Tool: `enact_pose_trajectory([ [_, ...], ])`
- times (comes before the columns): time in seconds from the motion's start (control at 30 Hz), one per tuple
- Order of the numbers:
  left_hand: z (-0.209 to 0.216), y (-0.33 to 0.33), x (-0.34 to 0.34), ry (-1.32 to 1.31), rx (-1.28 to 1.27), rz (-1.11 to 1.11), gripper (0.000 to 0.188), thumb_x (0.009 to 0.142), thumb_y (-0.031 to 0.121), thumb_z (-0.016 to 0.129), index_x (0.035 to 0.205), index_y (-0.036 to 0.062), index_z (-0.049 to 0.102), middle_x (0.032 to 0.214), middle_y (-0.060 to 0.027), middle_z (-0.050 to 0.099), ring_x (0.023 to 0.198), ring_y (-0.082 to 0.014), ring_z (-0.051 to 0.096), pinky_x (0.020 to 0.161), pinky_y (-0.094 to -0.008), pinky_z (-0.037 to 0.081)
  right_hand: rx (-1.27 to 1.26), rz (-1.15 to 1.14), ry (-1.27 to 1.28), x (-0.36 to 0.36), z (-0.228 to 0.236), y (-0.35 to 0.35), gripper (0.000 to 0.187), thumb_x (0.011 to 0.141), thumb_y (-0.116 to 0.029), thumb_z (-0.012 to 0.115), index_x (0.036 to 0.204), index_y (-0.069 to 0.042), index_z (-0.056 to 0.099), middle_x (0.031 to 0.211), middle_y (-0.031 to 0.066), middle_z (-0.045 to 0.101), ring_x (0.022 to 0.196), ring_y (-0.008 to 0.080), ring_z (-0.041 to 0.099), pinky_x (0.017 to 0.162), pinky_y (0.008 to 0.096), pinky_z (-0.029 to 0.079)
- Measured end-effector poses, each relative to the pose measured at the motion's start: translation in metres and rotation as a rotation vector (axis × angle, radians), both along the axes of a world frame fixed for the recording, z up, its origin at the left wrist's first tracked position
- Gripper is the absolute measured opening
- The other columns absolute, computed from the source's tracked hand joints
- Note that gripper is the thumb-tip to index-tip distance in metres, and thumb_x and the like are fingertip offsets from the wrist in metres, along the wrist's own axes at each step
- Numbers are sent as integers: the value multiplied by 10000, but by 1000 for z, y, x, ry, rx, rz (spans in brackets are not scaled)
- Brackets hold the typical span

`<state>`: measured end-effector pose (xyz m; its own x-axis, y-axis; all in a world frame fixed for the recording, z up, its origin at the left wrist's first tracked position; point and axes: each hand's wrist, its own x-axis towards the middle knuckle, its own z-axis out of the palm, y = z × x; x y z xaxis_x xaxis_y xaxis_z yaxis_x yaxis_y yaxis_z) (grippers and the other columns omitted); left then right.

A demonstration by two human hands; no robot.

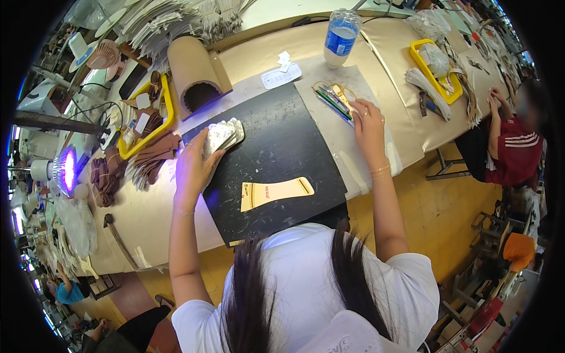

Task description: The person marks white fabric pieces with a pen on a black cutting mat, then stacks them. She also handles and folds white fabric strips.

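Note:
My left hand (197,162) is closed around a small stack of whitish, silvery flat pieces (223,135) at the upper left of a black cutting mat (276,135). On the mat, nearer to me, lies a cream pattern piece (276,193) with dark slots and red marks. My right hand (369,126) is beyond the mat's right edge, its fingers bent down at a small group of green and dark pens (333,101). A yellow-handled tool (339,92) lies among them and reaches toward my fingertips. What those fingertips pinch is hidden.
A water bottle (341,40) stands at the back. Left of the mat are a brown cardboard tube (197,76), a yellow basket (170,115), brown strips (154,156), a lit lamp (66,170) and a hammer (120,242). Another yellow basket (456,93) and a seated person (518,138) are at right.

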<state>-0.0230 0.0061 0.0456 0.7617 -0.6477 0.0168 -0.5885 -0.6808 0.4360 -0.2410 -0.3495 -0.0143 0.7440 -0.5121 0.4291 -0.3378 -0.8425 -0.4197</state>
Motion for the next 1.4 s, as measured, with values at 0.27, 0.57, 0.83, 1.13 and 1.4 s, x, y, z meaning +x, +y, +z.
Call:
enact_pose_trajectory([
  [0.27, 8, 19, 64, 567, 45, -41, 807, 737, 396, 883, 1330, -49, 564, 1124, -169, 697, 1009, -249, 669, 905, -348, 517, 175, -329, 104, 51, -20, -52, 139, 877, -191, 715, 944, -70, 716, 1066, 115, 618, 1000, 310, 616, 882, 447, 499],
  [0.57, -5, 18, 78, 661, 247, -146, 698, 692, 368, 900, 1169, -58, 620, 1026, -175, 714, 902, -273, 692, 839, -372, 530, 301, -396, 27, 54, -29, -52, 162, 929, -223, 678, 965, -67, 658, 971, 106, 676, 912, 298, 655, 820, 426, 513],
  [0.83, 26, 5, 15, 441, 164, 14, 746, 698, 352, 882, 1219, -51, 532, 1014, -247, 646, 972, -408, 635, 881, -424, 491, 1013, -263, -537, 39, -7, -56, 185, 967, -110, 622, 1125, -44, 552, 955, 87, 705, 848, 145, 705, 782, 276, 532],
  [1.13, 38, -8, -17, -213, 427, -187, 679, 734, 296, 856, 1242, -8, 524, 1068, -249, 642, 1005, -406, 629, 858, -471, 497, 1105, 283, -547, 32, 36, -7, 553, 937, 78, 488, 1446, -92, 351, 1509, 195, 461, 1099, 239, 701, 844, 284, 576],
  [1.4, 19, 0, -3, -96, 360, -84, 672, 767, 372, 828, 1230, -9, 524, 1093, -227, 639, 1036, -408, 623, 864, -482, 502, 1131, 280, -479, 44, 55, 23, 460, 866, -22, 750, 1182, -66, 419, 1389, 223, 577, 777, 189, 736, 624, 270, 607],
])
